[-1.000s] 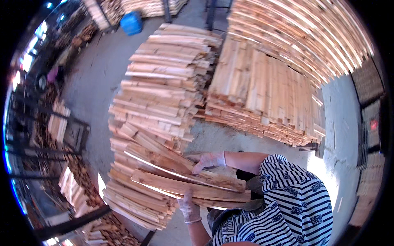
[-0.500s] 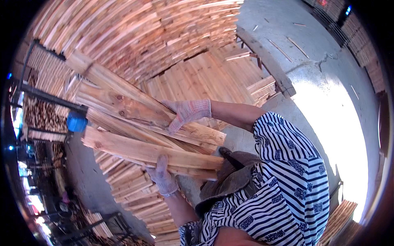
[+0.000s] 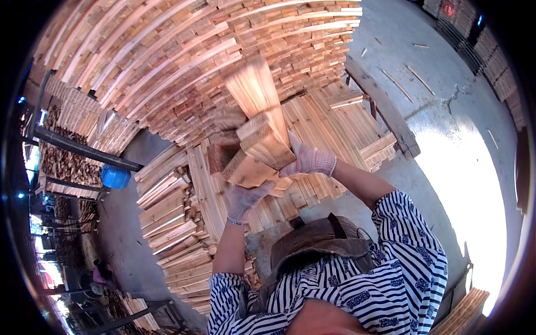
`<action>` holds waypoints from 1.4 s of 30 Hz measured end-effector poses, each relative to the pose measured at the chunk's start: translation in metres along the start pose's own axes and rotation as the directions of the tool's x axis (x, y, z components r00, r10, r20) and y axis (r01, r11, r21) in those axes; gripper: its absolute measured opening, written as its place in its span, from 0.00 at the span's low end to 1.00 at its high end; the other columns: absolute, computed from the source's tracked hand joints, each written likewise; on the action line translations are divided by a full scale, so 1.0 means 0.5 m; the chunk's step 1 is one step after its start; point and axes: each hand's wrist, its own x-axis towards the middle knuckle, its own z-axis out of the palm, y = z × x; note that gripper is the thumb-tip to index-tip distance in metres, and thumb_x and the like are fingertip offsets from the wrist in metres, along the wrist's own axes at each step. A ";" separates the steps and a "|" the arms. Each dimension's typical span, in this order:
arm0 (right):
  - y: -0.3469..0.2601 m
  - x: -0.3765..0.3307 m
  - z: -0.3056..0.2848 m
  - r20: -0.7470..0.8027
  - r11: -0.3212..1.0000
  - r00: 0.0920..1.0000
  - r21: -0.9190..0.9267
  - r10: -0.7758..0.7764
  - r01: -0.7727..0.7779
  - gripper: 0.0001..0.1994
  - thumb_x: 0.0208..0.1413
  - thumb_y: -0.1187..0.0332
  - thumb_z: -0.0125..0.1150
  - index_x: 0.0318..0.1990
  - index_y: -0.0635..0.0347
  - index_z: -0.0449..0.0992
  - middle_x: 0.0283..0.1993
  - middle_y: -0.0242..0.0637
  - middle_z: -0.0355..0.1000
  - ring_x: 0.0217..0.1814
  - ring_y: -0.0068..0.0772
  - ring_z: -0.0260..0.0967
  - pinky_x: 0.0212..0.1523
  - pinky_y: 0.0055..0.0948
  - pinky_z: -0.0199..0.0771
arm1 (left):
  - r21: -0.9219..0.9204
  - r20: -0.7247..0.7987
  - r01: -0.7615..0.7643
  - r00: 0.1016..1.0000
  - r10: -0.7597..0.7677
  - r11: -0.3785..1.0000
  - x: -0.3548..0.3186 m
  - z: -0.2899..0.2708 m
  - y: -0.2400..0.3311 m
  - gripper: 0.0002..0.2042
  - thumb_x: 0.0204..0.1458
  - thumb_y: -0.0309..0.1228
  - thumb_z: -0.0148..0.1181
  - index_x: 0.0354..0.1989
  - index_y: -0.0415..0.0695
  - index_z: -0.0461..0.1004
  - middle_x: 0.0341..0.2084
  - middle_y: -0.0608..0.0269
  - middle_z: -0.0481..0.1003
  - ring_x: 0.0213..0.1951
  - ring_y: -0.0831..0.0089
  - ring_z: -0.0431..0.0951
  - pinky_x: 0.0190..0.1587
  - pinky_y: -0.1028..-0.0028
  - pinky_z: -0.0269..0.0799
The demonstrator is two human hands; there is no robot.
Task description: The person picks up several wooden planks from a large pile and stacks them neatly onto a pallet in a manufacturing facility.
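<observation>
Since weight must presumably be shared, flat, pale-brown wooden planks (image 3: 262, 137) are clasped (ends uneven) between the whitish-gloved left grip (image 3: 249, 200) and pinkish-gloved right grip (image 3: 310, 159).

The grey floor (image 3: 391, 33) is showing a crack (image 3: 456, 92) at right, near a bright light patch (image 3: 474, 195). At left, a dark bar (image 3: 89, 149) is running past a blue container (image 3: 115, 177).

Pale wooden boards (image 3: 263, 139), unevenly bunched
</observation>
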 end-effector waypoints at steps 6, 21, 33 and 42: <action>0.026 0.050 -0.032 0.135 0.965 0.956 -0.042 0.262 -0.259 0.60 0.42 0.59 0.82 0.75 0.62 0.40 0.68 0.51 0.64 0.71 0.38 0.60 0.68 0.34 0.62 | 0.374 0.093 0.091 0.987 -0.135 0.923 0.070 -0.030 -0.022 0.26 0.48 0.29 0.73 0.56 0.41 0.73 0.47 0.60 0.79 0.49 0.72 0.79 0.50 0.69 0.79; 0.113 0.073 -0.200 0.094 0.928 0.980 0.316 0.175 -0.196 0.58 0.45 0.66 0.80 0.76 0.63 0.38 0.70 0.47 0.59 0.71 0.35 0.56 0.70 0.33 0.59 | -0.040 -0.203 0.193 0.959 -0.197 0.980 0.233 0.161 -0.010 0.33 0.47 0.19 0.69 0.63 0.38 0.63 0.53 0.56 0.74 0.51 0.67 0.77 0.54 0.66 0.77; 0.193 0.099 -0.267 0.231 0.987 0.967 0.091 0.110 -0.134 0.63 0.38 0.59 0.84 0.75 0.63 0.40 0.70 0.49 0.61 0.73 0.36 0.56 0.71 0.37 0.59 | -0.059 0.052 0.244 0.969 -0.241 0.968 0.281 0.113 -0.012 0.31 0.41 0.25 0.76 0.56 0.40 0.71 0.49 0.58 0.76 0.50 0.67 0.77 0.53 0.65 0.77; 0.188 0.105 -0.297 0.132 0.947 0.976 0.249 0.175 -0.204 0.53 0.46 0.60 0.79 0.73 0.64 0.47 0.59 0.45 0.71 0.62 0.33 0.68 0.63 0.35 0.68 | -0.067 -0.171 0.186 0.966 -0.195 0.980 0.358 0.180 -0.030 0.27 0.48 0.24 0.70 0.58 0.37 0.70 0.50 0.55 0.78 0.50 0.65 0.80 0.54 0.64 0.78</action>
